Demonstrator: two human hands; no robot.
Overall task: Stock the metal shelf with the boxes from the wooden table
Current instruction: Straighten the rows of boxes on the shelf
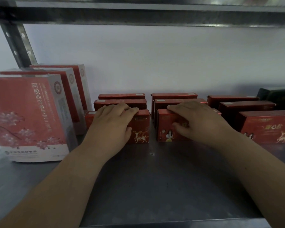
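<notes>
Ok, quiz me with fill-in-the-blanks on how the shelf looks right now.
Each red column is ____ boxes deep.
The left hand grips the deer-printed red box, front of the ____ red column.
The right hand grips the neighbouring red box, front of the ____ red column.
On the metal shelf, the tall pink boxes stand at the ____ end.
Missing: three; left; middle; left.

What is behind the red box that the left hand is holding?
A second red box and a third stand behind it, then the white wall. Only their tops show; their fronts are covered.
</notes>
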